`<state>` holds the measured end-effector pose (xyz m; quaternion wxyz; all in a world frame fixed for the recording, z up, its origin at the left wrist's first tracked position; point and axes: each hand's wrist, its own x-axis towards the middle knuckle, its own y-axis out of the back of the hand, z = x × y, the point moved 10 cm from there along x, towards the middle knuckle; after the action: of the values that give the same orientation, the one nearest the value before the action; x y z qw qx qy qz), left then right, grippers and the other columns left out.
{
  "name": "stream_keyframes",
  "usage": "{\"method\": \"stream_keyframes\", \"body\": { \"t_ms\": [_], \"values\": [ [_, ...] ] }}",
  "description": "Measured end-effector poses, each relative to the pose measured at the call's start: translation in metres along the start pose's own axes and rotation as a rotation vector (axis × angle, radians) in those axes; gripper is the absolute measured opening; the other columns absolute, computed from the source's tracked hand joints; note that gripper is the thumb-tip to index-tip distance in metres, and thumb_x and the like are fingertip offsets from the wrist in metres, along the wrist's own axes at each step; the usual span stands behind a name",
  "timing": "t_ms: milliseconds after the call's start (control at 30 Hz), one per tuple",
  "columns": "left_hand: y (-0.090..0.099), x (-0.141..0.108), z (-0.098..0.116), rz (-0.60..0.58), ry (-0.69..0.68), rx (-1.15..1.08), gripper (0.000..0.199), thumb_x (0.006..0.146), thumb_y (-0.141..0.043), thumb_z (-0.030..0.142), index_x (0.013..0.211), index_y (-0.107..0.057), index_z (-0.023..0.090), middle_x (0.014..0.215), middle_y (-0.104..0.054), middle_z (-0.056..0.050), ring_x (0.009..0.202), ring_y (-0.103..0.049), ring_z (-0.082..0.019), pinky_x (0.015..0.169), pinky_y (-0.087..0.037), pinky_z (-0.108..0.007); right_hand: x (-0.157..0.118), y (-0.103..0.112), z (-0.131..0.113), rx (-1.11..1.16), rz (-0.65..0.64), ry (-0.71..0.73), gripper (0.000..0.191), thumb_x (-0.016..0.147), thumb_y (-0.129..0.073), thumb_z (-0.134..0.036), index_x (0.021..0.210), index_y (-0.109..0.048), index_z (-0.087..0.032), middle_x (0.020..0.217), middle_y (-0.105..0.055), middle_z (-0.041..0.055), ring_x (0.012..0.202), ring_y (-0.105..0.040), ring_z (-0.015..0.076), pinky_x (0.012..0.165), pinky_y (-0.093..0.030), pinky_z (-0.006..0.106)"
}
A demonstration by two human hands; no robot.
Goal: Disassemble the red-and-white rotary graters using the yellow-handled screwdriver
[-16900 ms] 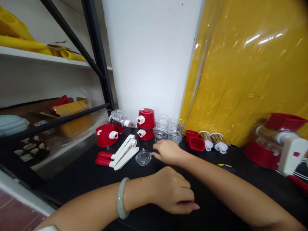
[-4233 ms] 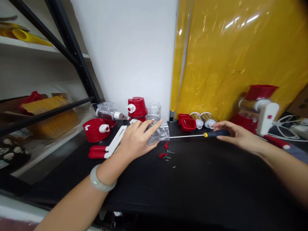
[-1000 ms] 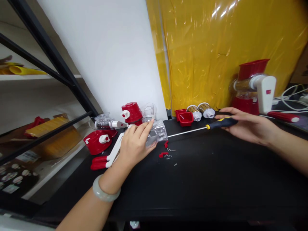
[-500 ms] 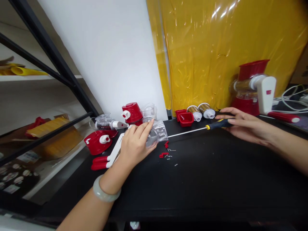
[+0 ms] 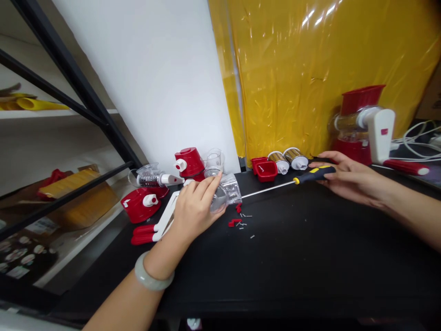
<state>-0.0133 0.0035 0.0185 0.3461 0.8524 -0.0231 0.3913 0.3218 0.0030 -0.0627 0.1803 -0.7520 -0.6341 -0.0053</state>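
Note:
My left hand [image 5: 196, 200] is closed around a clear plastic grater housing [image 5: 231, 188], keeping it on its side over the black table. In my right hand [image 5: 351, 179] is a screwdriver [image 5: 312, 175] with a black and yellow handle, held between thumb and fingers. Its long shaft points left, and the tip reaches the housing's right end; whether it sits in a screw I cannot tell. Just below the housing lie small red plastic pieces [image 5: 235, 222] and several loose screws [image 5: 252, 236]. White crank handles with red grips [image 5: 143, 234] rest beside my left wrist.
Red grater bases [image 5: 141, 204] and clear parts stand at the back left. Two drum graters [image 5: 295, 158] and red trays [image 5: 265, 170] sit along the back. An assembled red and white grater [image 5: 361, 124] stands at right, near white cables [image 5: 418, 142]. A metal-framed shelf [image 5: 99, 120] is at left.
The screwdriver handle has turned in my right hand, now showing more yellow. The housing and my left hand have shifted very slightly to the right in view.

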Motion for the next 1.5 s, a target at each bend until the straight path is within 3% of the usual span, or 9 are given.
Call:
{"method": "stream_keyframes", "body": {
  "t_ms": [100, 267, 500, 600, 800, 933, 1067, 1267, 1500],
  "values": [
    [0.001, 0.000, 0.004, -0.001, -0.014, -0.010, 0.073, 0.083, -0.067, 0.034, 0.148, -0.040, 0.014, 0.119, -0.067, -0.013, 0.092, -0.057, -0.026, 0.078, -0.046, -0.038, 0.000, -0.001, 0.006, 0.063, 0.018, -0.085, 0.029, 0.076, -0.075, -0.042, 0.101, -0.067, -0.030, 0.098, -0.073, 0.0047, 0.099, -0.066, 0.0215, 0.084, -0.053, 0.031],
    [0.001, 0.000, 0.003, 0.000, -0.009, 0.013, 0.071, 0.083, -0.067, 0.034, 0.146, -0.042, 0.013, 0.119, -0.067, -0.012, 0.091, -0.057, -0.026, 0.078, -0.046, -0.038, -0.001, 0.008, 0.033, -0.414, 0.034, -0.240, 0.046, 0.089, -0.049, -0.065, 0.089, -0.066, -0.022, 0.060, -0.064, 0.0037, 0.039, -0.047, 0.0118, 0.037, -0.034, 0.024],
    [0.000, 0.000, -0.003, 0.006, 0.008, 0.015, 0.072, 0.084, -0.066, 0.036, 0.147, -0.040, 0.013, 0.121, -0.067, -0.013, 0.093, -0.057, -0.026, 0.080, -0.047, -0.039, 0.000, -0.001, 0.006, -0.058, -0.008, -0.027, 0.049, 0.055, -0.091, -0.023, 0.098, -0.069, -0.034, 0.101, -0.069, -0.0028, 0.090, -0.063, 0.0130, 0.074, -0.051, 0.019],
    [0.002, 0.000, 0.001, 0.012, -0.003, 0.020, 0.070, 0.084, -0.066, 0.036, 0.145, -0.043, 0.013, 0.120, -0.067, -0.012, 0.089, -0.056, -0.025, 0.078, -0.047, -0.038, 0.001, -0.001, 0.007, 0.054, 0.010, -0.065, 0.036, 0.067, -0.082, -0.041, 0.099, -0.070, -0.031, 0.101, -0.073, 0.0036, 0.101, -0.065, 0.0201, 0.081, -0.054, 0.027],
    [0.004, 0.001, 0.003, 0.018, -0.016, 0.018, 0.070, 0.082, -0.067, 0.034, 0.144, -0.044, 0.012, 0.118, -0.068, -0.011, 0.088, -0.055, -0.025, 0.077, -0.046, -0.037, 0.005, 0.010, 0.033, -0.446, 0.016, -0.193, 0.054, 0.084, -0.052, -0.071, 0.081, -0.068, -0.020, 0.058, -0.064, 0.0035, 0.039, -0.045, 0.0096, 0.036, -0.032, 0.021],
    [0.001, 0.000, 0.000, 0.014, -0.008, 0.021, 0.072, 0.081, -0.069, 0.035, 0.144, -0.044, 0.012, 0.117, -0.068, -0.012, 0.089, -0.056, -0.025, 0.076, -0.046, -0.038, 0.004, 0.006, 0.015, -0.282, 0.005, -0.036, 0.032, 0.066, -0.086, -0.044, 0.089, -0.071, -0.026, 0.088, -0.067, -0.0010, 0.068, -0.058, 0.0091, 0.058, -0.049, 0.018],
    [0.000, 0.000, 0.001, 0.014, -0.008, 0.005, 0.073, 0.081, -0.069, 0.035, 0.145, -0.043, 0.013, 0.118, -0.068, -0.012, 0.090, -0.056, -0.025, 0.077, -0.046, -0.038, 0.000, 0.000, 0.003, -0.029, 0.000, -0.002, 0.050, 0.055, -0.092, -0.028, 0.100, -0.069, -0.032, 0.105, -0.069, -0.0003, 0.100, -0.064, 0.0160, 0.083, -0.053, 0.023],
    [0.002, 0.000, 0.003, 0.011, -0.011, 0.011, 0.073, 0.081, -0.069, 0.034, 0.146, -0.042, 0.013, 0.119, -0.068, -0.011, 0.090, -0.056, -0.025, 0.078, -0.046, -0.038, 0.001, 0.007, 0.027, -0.445, 0.024, -0.183, 0.059, 0.078, -0.055, -0.076, 0.090, -0.067, -0.019, 0.062, -0.067, 0.0046, 0.040, -0.050, 0.0118, 0.037, -0.034, 0.023],
    [-0.003, 0.000, 0.002, -0.024, -0.001, -0.039, 0.067, 0.080, -0.070, 0.034, 0.140, -0.048, 0.015, 0.123, -0.067, -0.011, 0.095, -0.059, -0.026, 0.080, -0.049, -0.039, 0.009, 0.028, 0.004, -0.569, 0.141, 0.026, 0.049, 0.074, -0.068, -0.067, 0.084, -0.069, -0.019, 0.069, -0.059, -0.0015, 0.054, -0.045, 0.0090, 0.049, -0.033, 0.022]
  ]
}}
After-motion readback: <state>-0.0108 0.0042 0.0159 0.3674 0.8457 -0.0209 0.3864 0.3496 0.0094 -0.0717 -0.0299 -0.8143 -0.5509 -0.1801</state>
